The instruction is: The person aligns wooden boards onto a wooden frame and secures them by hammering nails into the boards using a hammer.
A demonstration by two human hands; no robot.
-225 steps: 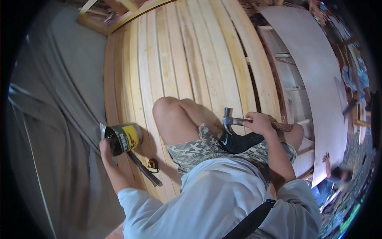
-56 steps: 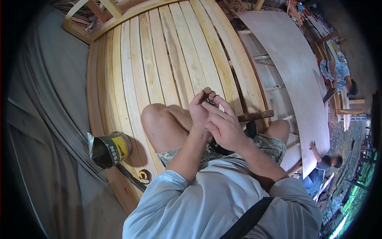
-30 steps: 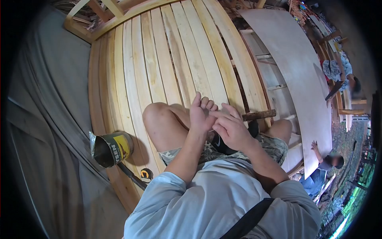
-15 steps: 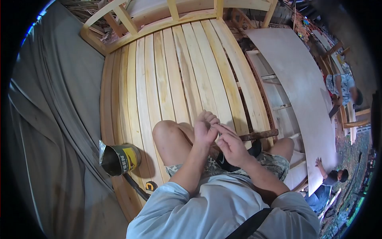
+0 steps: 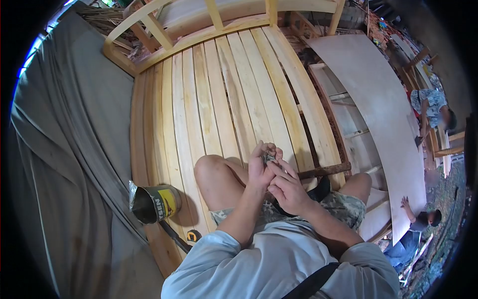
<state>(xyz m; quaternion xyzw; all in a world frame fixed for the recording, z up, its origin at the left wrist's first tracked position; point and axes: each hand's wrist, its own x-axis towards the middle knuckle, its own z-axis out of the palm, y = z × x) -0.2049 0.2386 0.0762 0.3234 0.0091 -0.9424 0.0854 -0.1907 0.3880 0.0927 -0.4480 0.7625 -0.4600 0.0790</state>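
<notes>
My left hand (image 5: pixel 259 172) is cupped in front of my lap, fingers curled around a small bunch of thin grey nails (image 5: pixel 269 157). Over that palm, my right hand (image 5: pixel 290 193) has its fingers drawn together, the tips touching the nails. Whatever sits between the right fingertips is too small to make out. Just beyond the right hand, a dark wooden handle (image 5: pixel 324 171) lies across the slats by my knee; its near end is hidden. Both hands are above the slatted wooden platform (image 5: pixel 239 94) I sit on.
To the left stand an open tin can (image 5: pixel 162 203) with a yellow label, a tape measure (image 5: pixel 193 235) and a black bar (image 5: pixel 174 237). A grey cloth (image 5: pixel 74 139) hangs beside them. A wooden rail (image 5: pixel 214 31) borders the far end. Rightward are a pale panel (image 5: pixel 371 94) and two people.
My left hand has opened from a closed curl, exposing the nails. My right fingers have shifted further over the palm. The view has moved slightly.
</notes>
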